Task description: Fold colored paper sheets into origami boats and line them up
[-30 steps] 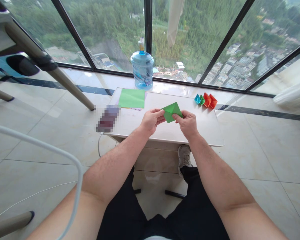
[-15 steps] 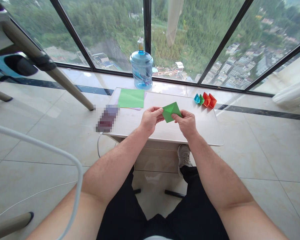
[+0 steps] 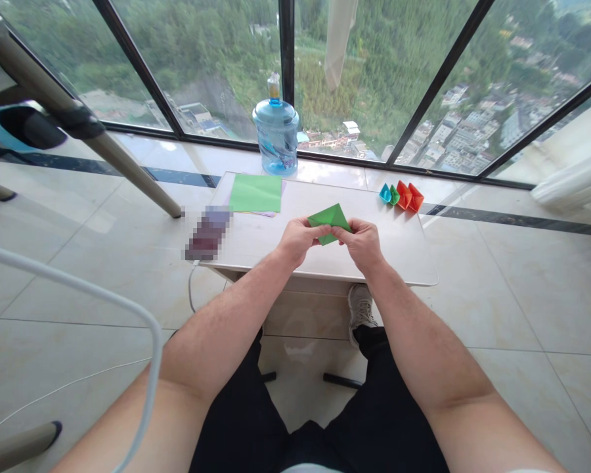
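Observation:
A folded green paper (image 3: 331, 219), shaped like a flat diamond, is held just above the white table (image 3: 404, 256). My left hand (image 3: 296, 239) pinches its left lower edge and my right hand (image 3: 360, 243) pinches its right lower edge. The two hands are close together, thumbs nearly touching. A stack of flat paper sheets with a green sheet on top (image 3: 255, 193) lies at the table's far left. Several small folded paper boats (image 3: 402, 195), blue, green and red, stand at the far right corner.
A blurred dark object (image 3: 208, 232) lies on the table's left edge. A blue water jug (image 3: 276, 135) stands on the sill by the big window. A slanted pole (image 3: 86, 128) and a white cable (image 3: 103, 302) are to my left. My shoe (image 3: 362, 309) shows under the table.
My hands have drawn closer together on the green paper, which now tilts flatter and sits slightly lower and more to the left.

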